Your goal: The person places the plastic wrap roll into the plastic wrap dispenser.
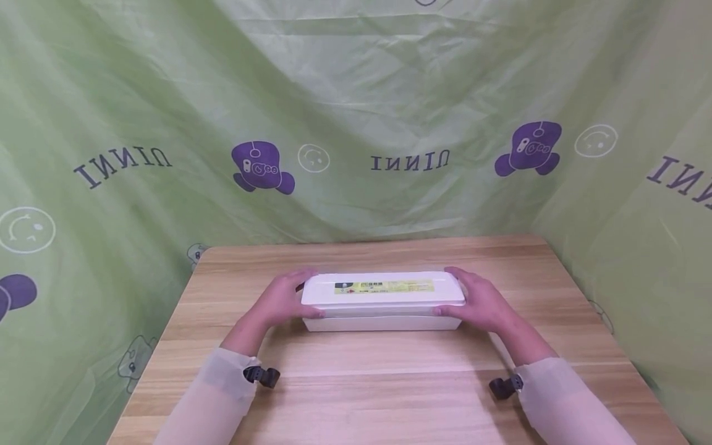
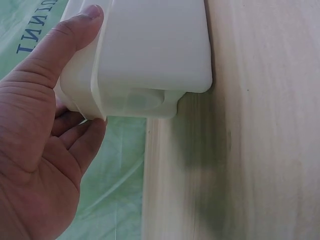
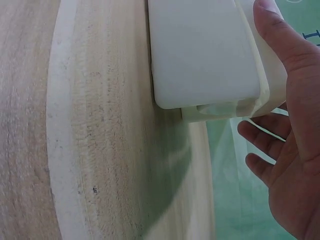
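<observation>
A long white plastic box (image 1: 384,323) stands on the wooden table, its lid (image 1: 322,290) on top bearing a yellow printed label (image 1: 384,287). My left hand (image 1: 285,298) grips the lid's left end, thumb on the near side and fingers around the end and back. At the right end my right hand (image 1: 483,301) holds the lid in the same way. In the left wrist view the left thumb (image 2: 82,30) presses the lid's side while fingertips touch its end edge. The right wrist view has the right thumb (image 3: 275,27) on the lid, with some fingers spread below the end.
The wooden table (image 1: 356,383) reaches toward me in front of the box. A green curtain (image 1: 345,204) with purple prints hangs behind and along both sides. Dark wrist cameras (image 1: 270,377) stick out from both sleeves.
</observation>
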A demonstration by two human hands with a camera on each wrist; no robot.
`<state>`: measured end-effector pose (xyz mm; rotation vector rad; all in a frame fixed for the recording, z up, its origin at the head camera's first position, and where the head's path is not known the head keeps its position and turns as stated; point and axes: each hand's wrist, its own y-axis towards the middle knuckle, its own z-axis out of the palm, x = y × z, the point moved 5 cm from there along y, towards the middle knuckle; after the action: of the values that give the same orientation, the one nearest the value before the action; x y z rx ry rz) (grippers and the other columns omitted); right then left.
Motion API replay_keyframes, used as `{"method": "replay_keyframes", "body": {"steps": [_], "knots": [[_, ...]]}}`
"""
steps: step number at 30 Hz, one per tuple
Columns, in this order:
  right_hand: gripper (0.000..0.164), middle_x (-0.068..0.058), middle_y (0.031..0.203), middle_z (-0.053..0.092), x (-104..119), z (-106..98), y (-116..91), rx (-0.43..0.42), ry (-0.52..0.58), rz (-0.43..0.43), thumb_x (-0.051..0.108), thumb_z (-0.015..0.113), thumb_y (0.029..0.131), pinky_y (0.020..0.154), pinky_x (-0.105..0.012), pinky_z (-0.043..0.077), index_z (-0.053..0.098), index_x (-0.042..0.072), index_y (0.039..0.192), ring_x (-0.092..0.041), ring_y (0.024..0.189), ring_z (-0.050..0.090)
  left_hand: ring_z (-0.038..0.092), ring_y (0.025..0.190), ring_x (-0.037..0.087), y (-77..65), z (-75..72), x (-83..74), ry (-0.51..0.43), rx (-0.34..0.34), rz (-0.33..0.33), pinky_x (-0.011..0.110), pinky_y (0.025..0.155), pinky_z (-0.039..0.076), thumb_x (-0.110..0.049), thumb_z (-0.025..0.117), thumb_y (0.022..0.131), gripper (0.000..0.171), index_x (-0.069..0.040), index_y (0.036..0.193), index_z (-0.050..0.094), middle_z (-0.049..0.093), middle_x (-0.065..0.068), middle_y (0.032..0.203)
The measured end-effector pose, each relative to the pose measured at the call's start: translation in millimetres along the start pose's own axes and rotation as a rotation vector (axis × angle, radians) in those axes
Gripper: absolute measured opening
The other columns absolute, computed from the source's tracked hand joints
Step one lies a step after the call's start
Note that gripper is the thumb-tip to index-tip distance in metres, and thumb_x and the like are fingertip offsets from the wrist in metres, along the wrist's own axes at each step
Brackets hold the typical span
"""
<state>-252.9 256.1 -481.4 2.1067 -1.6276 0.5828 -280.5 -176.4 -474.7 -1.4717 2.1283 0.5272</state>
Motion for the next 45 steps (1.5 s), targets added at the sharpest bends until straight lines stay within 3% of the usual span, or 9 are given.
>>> {"method": "replay_keyframes", "body": {"steps": [13, 22, 26, 30, 37, 45], "knots": [[0.112, -0.022, 0.139, 0.061, 1, 0, -5, 0.0, -0.002, -0.034, 0.074, 0.082, 0.07, 0.106, -0.066, 0.045, 0.048, 0.006, 0.153, -0.042, 0.124, 0.058, 0.045, 0.145, 0.036, -4.9, 4.5, 1.7, -0.008, 0.022, -0.014, 0.054, 0.12, 0.036, -0.059, 0.097, 0.059, 0.113, -0.012, 0.152, 0.054, 0.051, 0.01, 0.156], [0.118, -0.022, 0.149, 0.054, 0, 2, -6, 0.032, -0.018, -0.025, 0.079, 0.078, 0.069, 0.111, -0.067, 0.041, 0.044, 0.008, 0.157, -0.046, 0.135, 0.051, 0.043, 0.146, 0.035, -7.7, 7.3, 4.4, -0.031, 0.035, -0.036, 0.054, 0.12, 0.036, -0.062, 0.095, 0.06, 0.114, -0.014, 0.154, 0.052, 0.049, 0.009, 0.158], [0.119, -0.024, 0.155, 0.048, -1, 5, -8, 0.04, -0.008, -0.026, 0.076, 0.079, 0.071, 0.114, -0.067, 0.037, 0.039, 0.007, 0.16, -0.048, 0.14, 0.046, 0.04, 0.148, 0.035, -10.1, 10.4, 6.2, -0.047, 0.044, -0.017, 0.054, 0.122, 0.033, -0.065, 0.093, 0.062, 0.118, -0.014, 0.157, 0.047, 0.045, 0.01, 0.16], [0.111, -0.024, 0.159, 0.042, 0, 6, -10, 0.025, -0.01, -0.094, 0.069, 0.08, 0.078, 0.115, -0.068, 0.035, 0.037, 0.009, 0.161, -0.049, 0.143, 0.042, 0.036, 0.151, 0.034, -13.4, 14.3, 8.6, -0.062, 0.042, 0.017, 0.054, 0.124, 0.029, -0.065, 0.091, 0.065, 0.12, -0.016, 0.161, 0.039, 0.041, 0.008, 0.163], [0.112, -0.023, 0.165, 0.033, -5, 11, -13, 0.06, -0.001, -0.122, 0.069, 0.082, 0.074, 0.112, -0.073, 0.034, 0.032, 0.026, 0.164, -0.051, 0.145, 0.037, 0.033, 0.152, 0.035, -18.8, 20.9, 9.5, -0.066, 0.033, 0.127, 0.056, 0.122, 0.03, -0.039, 0.095, 0.074, 0.104, -0.022, 0.161, 0.041, 0.035, 0.005, 0.167], [0.11, -0.022, 0.166, 0.03, -5, 15, -15, 0.062, -0.005, -0.106, 0.062, 0.084, 0.077, 0.113, -0.072, 0.033, 0.027, 0.028, 0.166, -0.052, 0.145, 0.036, 0.038, 0.149, 0.034, -19.9, 24.5, 12.8, -0.039, 0.009, 0.12, 0.054, 0.121, 0.033, -0.038, 0.094, 0.076, 0.097, -0.026, 0.159, 0.045, 0.036, -0.001, 0.166]]}}
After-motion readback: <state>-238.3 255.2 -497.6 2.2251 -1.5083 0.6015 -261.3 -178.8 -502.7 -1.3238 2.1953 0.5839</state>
